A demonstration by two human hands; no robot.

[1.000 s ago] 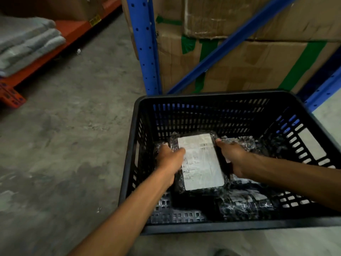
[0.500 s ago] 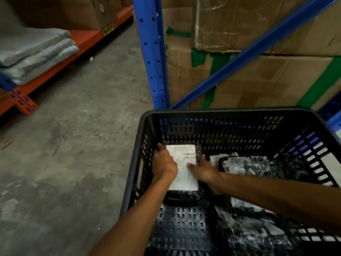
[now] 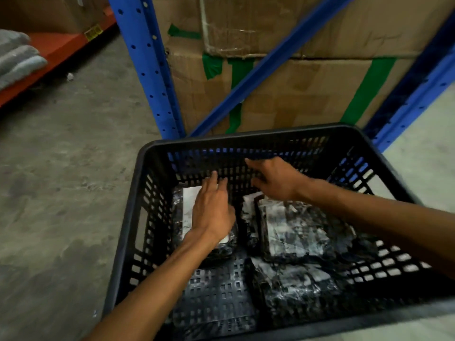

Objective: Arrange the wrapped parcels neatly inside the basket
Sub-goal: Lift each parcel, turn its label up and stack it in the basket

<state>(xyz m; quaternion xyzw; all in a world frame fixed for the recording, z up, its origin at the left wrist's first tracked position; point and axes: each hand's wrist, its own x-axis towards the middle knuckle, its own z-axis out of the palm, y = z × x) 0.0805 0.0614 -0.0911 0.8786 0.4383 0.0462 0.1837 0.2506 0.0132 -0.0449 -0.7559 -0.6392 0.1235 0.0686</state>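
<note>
A black perforated plastic basket stands on the floor in front of me. In its far left corner lies a black-wrapped parcel with a white label, and my left hand rests flat on top of it with fingers spread. My right hand hovers open above the basket's middle, holding nothing. Under and right of it lies a second wrapped parcel, with a thinner one wedged between the two. A third black parcel sits at the near right.
Bare basket floor shows at the near left. Behind the basket rise blue rack posts and stacked cardboard boxes with green tape. An orange shelf with folded grey cloth is at the far left, across grey concrete floor.
The labelled parcel went from the basket's middle to its far left corner and was set down. My right hand let go and lifted away; my left hand opened flat on it.
</note>
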